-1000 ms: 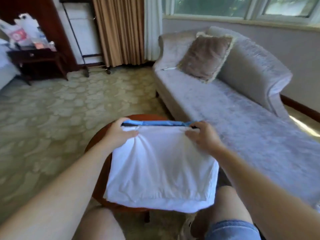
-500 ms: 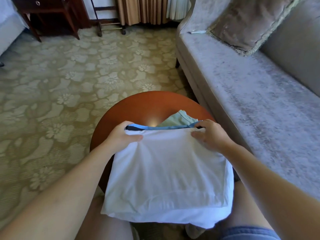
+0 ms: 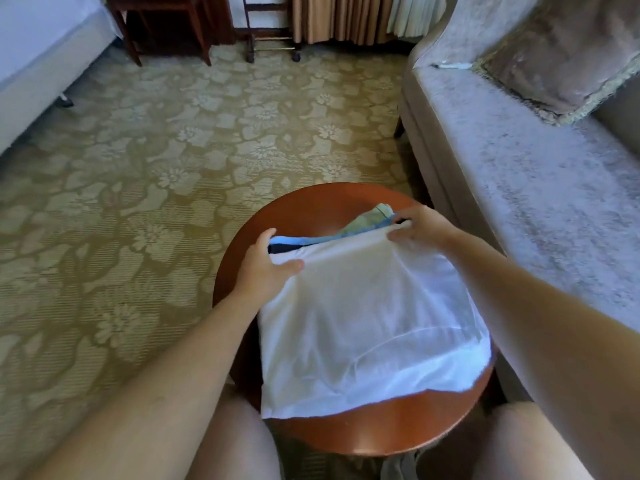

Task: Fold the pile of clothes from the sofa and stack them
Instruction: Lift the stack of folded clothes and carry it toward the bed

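Slid forward, white garment [image 3: 363, 323] has far corners pinched by left hand [image 3: 261, 270] and right hand [image 3: 420, 226] fingers [image 3: 398, 234].

The floor is being covered by a floral carpet [image 3: 173, 168]. At the upper left a white bed [image 3: 38, 46] is being flanked by a dark wooden table [image 3: 199, 32]; a wheeled rack [image 3: 273, 38] is being backed by beige curtains [image 3: 339, 19] at top centre. A fringed cushion [image 3: 561, 53] is being shown at the upper right.

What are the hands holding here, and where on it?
The white garment, by its far edge: left hand grips the left corner, right hand pinches the right corner.
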`<state>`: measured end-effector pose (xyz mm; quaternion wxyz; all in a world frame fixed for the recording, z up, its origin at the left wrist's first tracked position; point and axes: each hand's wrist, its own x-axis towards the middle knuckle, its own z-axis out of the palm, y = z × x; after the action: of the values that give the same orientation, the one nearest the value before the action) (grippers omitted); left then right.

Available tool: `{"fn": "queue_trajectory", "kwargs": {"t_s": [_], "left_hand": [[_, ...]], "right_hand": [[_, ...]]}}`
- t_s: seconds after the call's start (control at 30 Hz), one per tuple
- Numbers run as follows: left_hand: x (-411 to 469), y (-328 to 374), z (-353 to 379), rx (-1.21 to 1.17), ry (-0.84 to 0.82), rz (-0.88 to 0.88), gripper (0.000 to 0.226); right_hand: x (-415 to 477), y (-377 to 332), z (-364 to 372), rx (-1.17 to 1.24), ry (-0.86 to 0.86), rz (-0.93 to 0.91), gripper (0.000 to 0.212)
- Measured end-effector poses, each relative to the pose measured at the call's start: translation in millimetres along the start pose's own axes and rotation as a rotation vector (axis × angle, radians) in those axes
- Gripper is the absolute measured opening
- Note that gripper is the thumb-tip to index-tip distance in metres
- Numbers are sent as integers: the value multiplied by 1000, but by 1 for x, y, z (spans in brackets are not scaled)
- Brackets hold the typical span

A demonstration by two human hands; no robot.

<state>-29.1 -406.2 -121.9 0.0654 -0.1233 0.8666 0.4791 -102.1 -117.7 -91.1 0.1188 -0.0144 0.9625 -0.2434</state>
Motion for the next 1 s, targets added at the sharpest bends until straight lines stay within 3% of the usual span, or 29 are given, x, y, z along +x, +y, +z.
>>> {"fn": "queue_trajectory", "kwargs": {"t_s": [0.17,0.37,0.53,0.6,0.67,0.73,1.0], "left_hand": [[12,-11,6,-29,26,-28,80],[26,4,4,-4,-6,68,78],[24,4,0,14,-87,24,81],[25,4,-5,15,-129,1,82],[27,4,-8,-6,-157,-15,83],[27,4,-9,-38,-181,-31,84],[14,12,-15,-99,-173,48,87]], "right_hand": [[7,16,13,220,-67,86,18],[-22,27,19,252,-30,159,19],[-39,30,19,263,-67,179,21],[-39,33,19,260,-75,188,39],[-40,37,16,267,-98,215,75],[-42,38,12,290,-150,251,96],[-70,9,-17,123,-35,87,83]]}}
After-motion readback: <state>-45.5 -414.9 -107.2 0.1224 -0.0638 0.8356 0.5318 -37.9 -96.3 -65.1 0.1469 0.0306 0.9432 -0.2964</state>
